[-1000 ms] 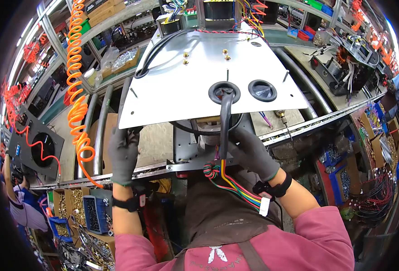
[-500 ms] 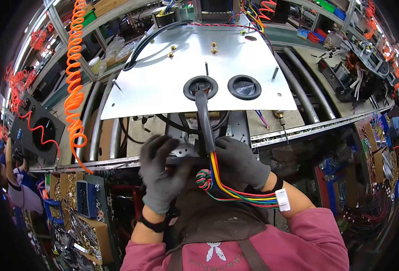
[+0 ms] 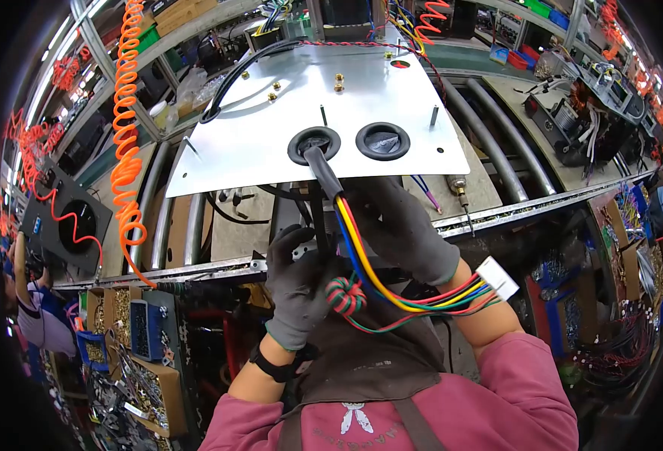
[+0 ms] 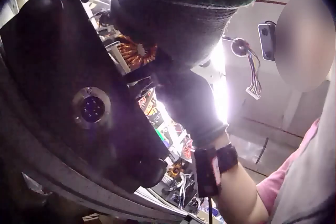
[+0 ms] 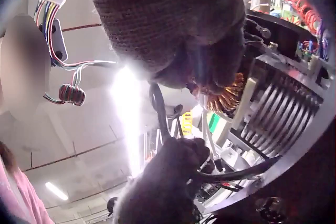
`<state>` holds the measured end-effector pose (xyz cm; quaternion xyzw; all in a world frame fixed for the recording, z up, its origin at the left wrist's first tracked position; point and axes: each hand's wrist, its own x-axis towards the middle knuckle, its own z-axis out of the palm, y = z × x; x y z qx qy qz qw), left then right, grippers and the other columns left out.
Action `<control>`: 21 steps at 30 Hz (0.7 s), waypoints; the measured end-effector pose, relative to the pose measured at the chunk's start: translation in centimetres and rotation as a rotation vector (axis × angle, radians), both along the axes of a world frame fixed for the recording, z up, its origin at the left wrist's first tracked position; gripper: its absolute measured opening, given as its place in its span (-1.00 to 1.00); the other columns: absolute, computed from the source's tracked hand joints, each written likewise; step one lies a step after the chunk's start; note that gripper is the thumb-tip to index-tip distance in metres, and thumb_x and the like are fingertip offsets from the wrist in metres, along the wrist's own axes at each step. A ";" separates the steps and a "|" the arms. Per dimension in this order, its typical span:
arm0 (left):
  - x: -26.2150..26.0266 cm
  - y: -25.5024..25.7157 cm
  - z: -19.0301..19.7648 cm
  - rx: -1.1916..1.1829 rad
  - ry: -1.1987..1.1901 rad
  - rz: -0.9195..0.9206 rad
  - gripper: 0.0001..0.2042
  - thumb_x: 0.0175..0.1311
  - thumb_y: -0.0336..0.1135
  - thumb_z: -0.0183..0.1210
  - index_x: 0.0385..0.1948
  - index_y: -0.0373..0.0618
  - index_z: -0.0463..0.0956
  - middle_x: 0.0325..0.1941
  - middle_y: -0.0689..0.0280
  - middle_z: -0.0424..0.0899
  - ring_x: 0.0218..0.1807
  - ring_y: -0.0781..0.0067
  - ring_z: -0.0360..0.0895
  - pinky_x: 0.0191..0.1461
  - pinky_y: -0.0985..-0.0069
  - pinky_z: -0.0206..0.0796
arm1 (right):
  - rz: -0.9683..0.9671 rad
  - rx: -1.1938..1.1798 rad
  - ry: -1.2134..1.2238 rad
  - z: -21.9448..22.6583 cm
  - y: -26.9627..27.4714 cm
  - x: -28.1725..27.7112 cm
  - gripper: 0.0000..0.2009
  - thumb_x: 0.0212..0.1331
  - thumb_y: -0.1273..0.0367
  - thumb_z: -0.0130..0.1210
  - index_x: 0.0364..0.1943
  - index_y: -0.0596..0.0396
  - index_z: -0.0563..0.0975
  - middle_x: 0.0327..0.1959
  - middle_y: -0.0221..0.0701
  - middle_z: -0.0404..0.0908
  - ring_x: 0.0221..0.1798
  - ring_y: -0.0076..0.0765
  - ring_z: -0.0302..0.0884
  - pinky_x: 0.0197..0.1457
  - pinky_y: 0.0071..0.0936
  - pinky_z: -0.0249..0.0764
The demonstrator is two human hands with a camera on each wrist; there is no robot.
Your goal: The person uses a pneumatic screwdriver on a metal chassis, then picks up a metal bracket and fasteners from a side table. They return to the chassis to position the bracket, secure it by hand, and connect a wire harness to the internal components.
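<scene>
My gloved left hand (image 3: pixel 301 282) is below the panel's front edge, its fingers curled round a black cable (image 5: pixel 160 111). Just under that edge, my gloved right hand (image 3: pixel 406 229) reaches in beside a copper-wound coil (image 5: pixel 228 95); its fingertips are largely hidden, and I cannot tell whether they grip the cable. The white metal panel (image 3: pixel 249 143) has two black rubber grommets (image 3: pixel 383 141). Through one comes a black sleeve (image 3: pixel 321 173) with coloured wires (image 3: pixel 369 267), a wire-wrapped ring (image 3: pixel 345 295) and a white connector (image 3: pixel 498 278) over the right forearm.
An orange coiled hose (image 3: pixel 126 150) hangs at left. Rollers (image 3: pixel 489 143) flank the panel, and a pointed tool (image 3: pixel 460 195) lies right of it. Blue bins of screws (image 3: pixel 147 331) stand low at left. Another wired unit (image 3: pixel 579 120) sits at right.
My left hand has come from the panel's left side to the middle and taken hold of the black cable. The right hand has moved further under the edge. The coloured wires have shifted.
</scene>
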<state>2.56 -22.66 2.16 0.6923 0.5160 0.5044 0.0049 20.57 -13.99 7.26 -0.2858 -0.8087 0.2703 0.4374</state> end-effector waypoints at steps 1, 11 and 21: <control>-0.3 0.2 -1.0 -0.057 -0.015 0.037 -0.76 -0.15 -0.27 0.41 -0.39 -0.07 0.66 0.06 0.11 0.50 0.14 -0.04 0.43 0.17 0.15 0.31 | 0.029 -0.042 0.004 0.6 -0.2 0.3 -0.67 0.19 0.37 0.12 0.06 0.02 0.45 -0.26 -0.21 0.56 -0.23 0.03 0.55 -0.24 -0.15 0.47; -7.7 -0.3 -2.1 -0.393 0.055 0.076 -0.64 -0.16 -0.56 0.30 -0.20 -0.21 0.57 -0.21 0.20 0.57 -0.21 0.30 0.60 -0.10 0.47 0.44 | -0.140 0.274 -0.480 -6.2 -3.1 3.4 -0.65 -0.06 0.20 0.28 -0.13 -0.13 0.57 -0.28 -0.36 0.60 -0.20 -0.12 0.55 -0.17 -0.23 0.46; -5.6 -1.2 -2.8 -0.332 -0.058 0.235 -0.66 -0.33 -0.45 0.43 -0.35 -0.02 0.67 -0.43 0.29 0.59 -0.34 0.29 0.58 -0.26 0.41 0.42 | -0.026 0.418 -0.500 -6.9 -0.5 4.9 -0.78 -0.19 0.33 0.29 -0.35 -0.11 0.62 -0.47 -0.40 0.52 -0.32 -0.10 0.52 -0.38 -0.22 0.47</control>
